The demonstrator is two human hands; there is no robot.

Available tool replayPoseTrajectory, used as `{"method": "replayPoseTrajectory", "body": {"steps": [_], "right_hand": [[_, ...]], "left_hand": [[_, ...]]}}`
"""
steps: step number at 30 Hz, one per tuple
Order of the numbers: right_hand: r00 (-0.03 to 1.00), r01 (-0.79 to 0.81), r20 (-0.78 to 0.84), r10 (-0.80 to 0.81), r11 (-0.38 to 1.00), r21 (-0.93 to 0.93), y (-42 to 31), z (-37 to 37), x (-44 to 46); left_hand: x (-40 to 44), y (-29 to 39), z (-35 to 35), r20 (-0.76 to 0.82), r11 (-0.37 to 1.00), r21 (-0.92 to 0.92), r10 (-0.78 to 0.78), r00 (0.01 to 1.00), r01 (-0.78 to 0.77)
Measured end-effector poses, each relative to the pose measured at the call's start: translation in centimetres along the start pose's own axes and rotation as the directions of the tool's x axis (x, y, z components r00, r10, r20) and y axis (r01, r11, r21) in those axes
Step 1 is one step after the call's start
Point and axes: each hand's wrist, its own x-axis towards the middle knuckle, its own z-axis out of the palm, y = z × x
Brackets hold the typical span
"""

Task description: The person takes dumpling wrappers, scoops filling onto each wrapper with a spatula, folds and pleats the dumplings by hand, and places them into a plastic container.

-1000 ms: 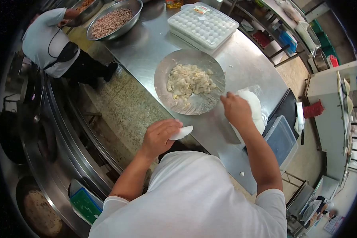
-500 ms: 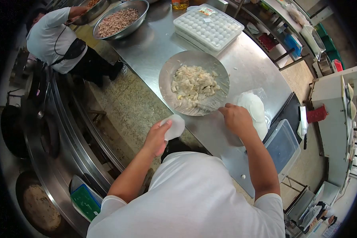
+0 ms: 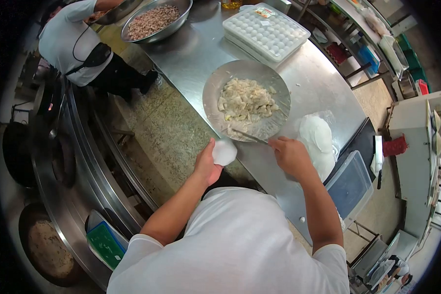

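Note:
My left hand [image 3: 208,164] is closed on a round white dumpling wrapper [image 3: 225,152], held just off the table edge below the bowl. A thin metal spatula [image 3: 250,136] is gripped in my right hand [image 3: 293,156]. Its tip reaches over the near rim of a wide metal bowl [image 3: 213,100] and touches or nearly touches the filling. Inside the bowl lies a pale, chunky filling [image 3: 247,100], heaped toward the middle. To the right of my right hand sits a stack of white wrappers [image 3: 318,142] on clear plastic.
A lidded tray of round white pieces [image 3: 267,32] stands beyond the bowl on the steel table [image 3: 186,59]. A bowl of minced filling [image 3: 154,22] is at the far left corner, near another person [image 3: 78,49]. A plastic box [image 3: 350,186] and a cleaver [image 3: 378,152] lie right.
The spatula now shows more clearly at the bowl's near rim. My left hand has turned the wrapper flatter and moved slightly right. The whole view has shifted a little.

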Motion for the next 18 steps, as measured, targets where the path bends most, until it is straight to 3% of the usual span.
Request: {"method": "replayPoseTrajectory", "body": {"steps": [1, 3, 7, 9, 13, 15, 18], "right_hand": [[1.000, 0.004, -0.001, -0.004, 1.000, -0.002, 0.3, -0.1, -0.4], [0.998, 0.065, 0.008, -0.068, 0.974, 0.216, 0.9, -0.2, -1.2], [0.998, 0.057, -0.011, -0.056, 0.967, 0.247, -0.3, 0.6, -3.1], [0.999, 0.036, -0.042, -0.033, 0.996, 0.076, -1.0, -0.1, -3.5], [0.995, -0.064, -0.082, 0.057, 0.994, -0.087, -0.5, -2.8, -2.2], [0.968, -0.184, -0.214, 0.132, 0.953, -0.243, 0.2, -3.0, -0.3], [0.990, -0.105, -0.129, 0.058, 0.913, -0.394, 2.6, -1.1, 2.0]], "left_hand": [[0.4, -0.2, 0.1, 0.001, 1.000, -0.002, 0.004, 1.000, -0.004], [0.9, -0.4, 0.6, 0.021, 0.996, -0.085, -0.029, 0.999, 0.031], [0.5, -0.1, 1.0, 0.136, 0.976, -0.154, -0.135, 0.981, 0.156], [0.3, -0.1, 0.8, 0.109, 0.977, -0.173, -0.105, 0.989, 0.122], [0.0, -0.4, 0.6, 0.036, 0.993, -0.105, -0.044, 0.998, 0.047], [0.2, -0.5, 0.9, -0.006, 0.995, -0.094, -0.044, 0.999, 0.043], [0.8, -0.8, 1.2, 0.045, 0.991, -0.115, -0.060, 0.997, 0.065]]}}
